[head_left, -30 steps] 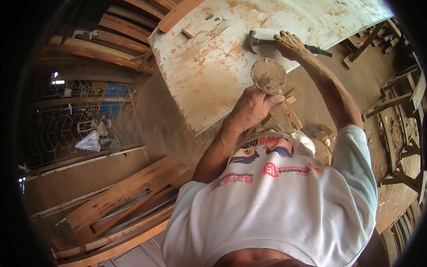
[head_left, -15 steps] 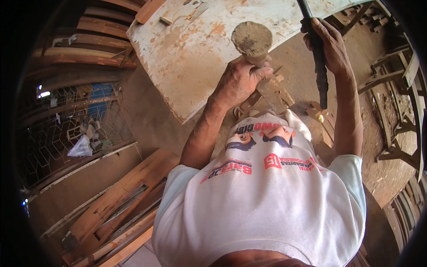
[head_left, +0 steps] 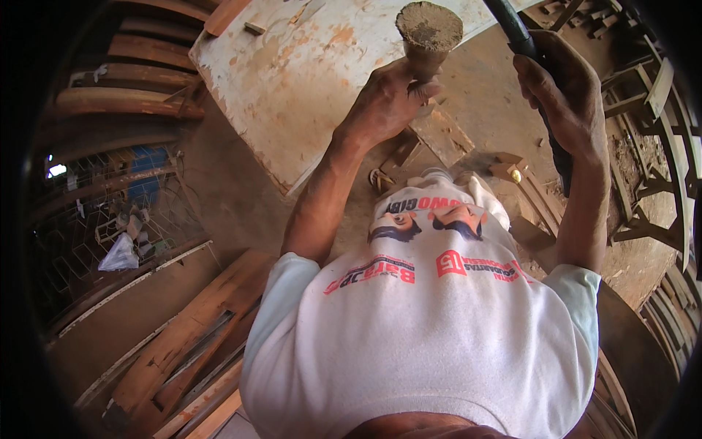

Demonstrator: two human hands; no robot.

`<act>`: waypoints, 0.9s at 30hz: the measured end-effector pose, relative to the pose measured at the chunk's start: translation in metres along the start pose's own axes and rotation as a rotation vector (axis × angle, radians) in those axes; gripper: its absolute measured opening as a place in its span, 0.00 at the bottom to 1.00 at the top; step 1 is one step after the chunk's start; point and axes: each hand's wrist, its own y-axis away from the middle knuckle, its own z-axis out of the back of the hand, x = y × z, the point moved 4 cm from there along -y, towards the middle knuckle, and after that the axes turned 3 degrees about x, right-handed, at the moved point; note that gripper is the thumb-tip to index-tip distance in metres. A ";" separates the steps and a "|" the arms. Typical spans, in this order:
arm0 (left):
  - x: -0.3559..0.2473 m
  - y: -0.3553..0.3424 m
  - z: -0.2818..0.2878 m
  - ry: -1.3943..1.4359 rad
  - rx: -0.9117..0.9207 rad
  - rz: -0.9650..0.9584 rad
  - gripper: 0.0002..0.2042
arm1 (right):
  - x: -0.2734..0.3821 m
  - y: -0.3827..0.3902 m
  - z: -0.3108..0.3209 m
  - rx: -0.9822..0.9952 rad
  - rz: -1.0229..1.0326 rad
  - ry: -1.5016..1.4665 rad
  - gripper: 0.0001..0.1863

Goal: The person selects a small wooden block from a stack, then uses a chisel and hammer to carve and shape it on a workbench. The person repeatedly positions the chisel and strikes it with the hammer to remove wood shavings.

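My left hand [head_left: 384, 106] grips an upright wooden piece [head_left: 429, 28] with a wide, round, dirt-caked top, near the edge of a worn white board [head_left: 270, 102]. Below that hand lies a short rough plank [head_left: 442, 135]. My right hand [head_left: 563, 95] is closed around the dark handle of a hammer [head_left: 503, 20], raised right of the wooden piece; the hammer's head is out of view at the top.
Stacked boards [head_left: 146, 73] fill the upper left, above wire mesh frames [head_left: 88, 212] with a plastic bag [head_left: 121, 251]. More planks [head_left: 168, 336] lie at lower left. Wooden trestle-like frames [head_left: 654, 234] stand at right, and offcuts [head_left: 534, 197] lie on the dusty floor [head_left: 234, 197].
My right hand has picked the hammer up off the white board and swung it upright to the right. My left hand and the round-topped piece have shifted up in the view.
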 end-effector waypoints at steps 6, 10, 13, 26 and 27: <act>-0.012 -0.003 0.000 -0.118 -0.017 -0.166 0.14 | 0.032 0.021 0.005 -0.113 0.192 0.096 0.21; -0.015 -0.003 -0.003 -0.124 -0.025 -0.227 0.13 | 0.042 0.039 0.009 -0.176 0.093 0.233 0.23; -0.013 -0.001 -0.007 -0.119 -0.059 -0.266 0.13 | 0.049 0.050 0.008 -0.187 0.061 0.323 0.22; -0.009 -0.005 -0.003 -0.128 -0.018 -0.252 0.13 | 0.068 0.058 0.006 -0.107 0.367 0.560 0.18; -0.009 -0.005 -0.002 -0.125 -0.028 -0.272 0.14 | 0.069 0.058 0.005 -0.093 0.373 0.579 0.18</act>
